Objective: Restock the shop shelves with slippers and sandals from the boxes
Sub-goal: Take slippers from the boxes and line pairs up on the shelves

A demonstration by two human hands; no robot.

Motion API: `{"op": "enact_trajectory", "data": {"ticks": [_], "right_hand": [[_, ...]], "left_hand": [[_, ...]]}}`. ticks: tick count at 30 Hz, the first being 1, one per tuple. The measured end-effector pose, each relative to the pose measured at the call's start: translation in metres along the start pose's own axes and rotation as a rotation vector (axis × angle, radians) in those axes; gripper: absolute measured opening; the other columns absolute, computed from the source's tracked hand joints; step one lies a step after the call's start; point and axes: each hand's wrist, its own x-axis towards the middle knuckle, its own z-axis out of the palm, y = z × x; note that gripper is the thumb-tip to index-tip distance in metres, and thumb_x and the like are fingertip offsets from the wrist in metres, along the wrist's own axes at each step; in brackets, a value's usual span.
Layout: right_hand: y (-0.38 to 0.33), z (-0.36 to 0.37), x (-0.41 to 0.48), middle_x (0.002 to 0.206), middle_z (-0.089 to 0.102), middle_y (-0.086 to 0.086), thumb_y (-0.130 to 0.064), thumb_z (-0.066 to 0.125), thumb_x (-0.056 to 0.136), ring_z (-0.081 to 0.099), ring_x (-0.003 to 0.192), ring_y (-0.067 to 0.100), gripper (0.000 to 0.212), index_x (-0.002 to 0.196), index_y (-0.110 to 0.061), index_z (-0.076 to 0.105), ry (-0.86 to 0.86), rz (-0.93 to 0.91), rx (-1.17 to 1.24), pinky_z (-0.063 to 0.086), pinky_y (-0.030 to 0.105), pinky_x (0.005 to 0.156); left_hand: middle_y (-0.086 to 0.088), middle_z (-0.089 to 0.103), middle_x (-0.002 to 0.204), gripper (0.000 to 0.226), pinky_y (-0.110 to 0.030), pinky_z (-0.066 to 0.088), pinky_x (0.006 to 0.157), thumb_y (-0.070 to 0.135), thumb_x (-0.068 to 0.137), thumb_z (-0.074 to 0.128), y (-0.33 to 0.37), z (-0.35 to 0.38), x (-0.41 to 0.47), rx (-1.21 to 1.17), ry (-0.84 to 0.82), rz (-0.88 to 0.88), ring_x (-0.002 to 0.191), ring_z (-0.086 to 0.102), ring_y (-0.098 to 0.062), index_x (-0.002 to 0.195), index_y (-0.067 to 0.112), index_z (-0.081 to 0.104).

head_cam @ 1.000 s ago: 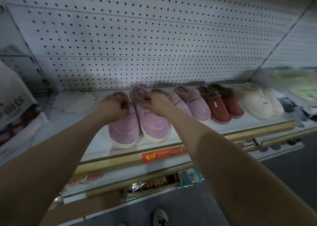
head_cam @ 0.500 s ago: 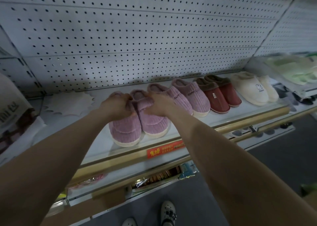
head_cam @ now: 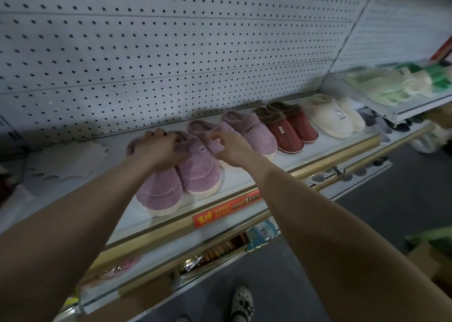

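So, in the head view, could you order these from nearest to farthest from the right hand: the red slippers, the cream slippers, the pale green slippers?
Measured from the right hand, which is on the pink slippers:
1. Red slippers: just to its right, on the same shelf.
2. Cream slippers: further right, same shelf.
3. Pale green slippers: far right, higher up.

Four pairs of slippers stand in a row on the shelf point(head_cam: 241, 178), toes toward its front edge. Nearest the shelf's left end, the pink pair point(head_cam: 181, 180), ribbed with cream soles, sits side by side and touching, the left hand point(head_cam: 161, 148) gripping its heel ends. Rightward along the shelf come the second pink pair point(head_cam: 254, 134), the red pair point(head_cam: 291, 132) with brown fleece collars, and the cream pair point(head_cam: 336, 120).
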Motion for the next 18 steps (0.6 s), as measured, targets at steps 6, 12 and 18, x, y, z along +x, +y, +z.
{"op": "enact_trajectory", "data": {"ticks": [6,12,18], "right_hand": [[0.019,-0.010,0.002,0.128,0.064,0.001,-0.003,0.060,0.087,0.059,0.117,0.021,0.050,0.132,-0.025,0.058,0.108,0.056,0.056,0.045,0.026,0.094],[0.035,-0.028,-0.006,0.124,0.066,-0.003,-0.004,0.059,0.088,0.060,0.114,0.015,0.050,0.132,-0.028,0.059,0.214,0.055,0.057,0.044,0.023,0.084],[0.058,-0.045,-0.019,0.115,0.069,0.001,-0.004,0.054,0.089,0.064,0.103,0.022,0.055,0.131,-0.039,0.059,0.261,0.057,0.063,0.054,0.033,0.084]], "left_hand": [[-0.010,0.062,0.112,0.043,-0.037,0.048,0.084,0.056,0.084,0.049,0.021,-0.008,0.007,-0.157,0.146,0.110,0.104,0.057,-0.033,0.115,0.028,0.060],[0.001,0.068,0.116,0.043,-0.038,0.053,0.085,0.035,0.082,0.062,0.055,-0.018,0.004,-0.235,0.201,0.242,0.103,0.063,-0.024,0.125,0.035,0.058],[0.004,0.068,0.118,0.041,-0.032,0.051,0.086,0.027,0.084,0.068,0.087,-0.015,0.009,-0.295,0.229,0.259,0.103,0.064,-0.018,0.124,0.028,0.060]]}}
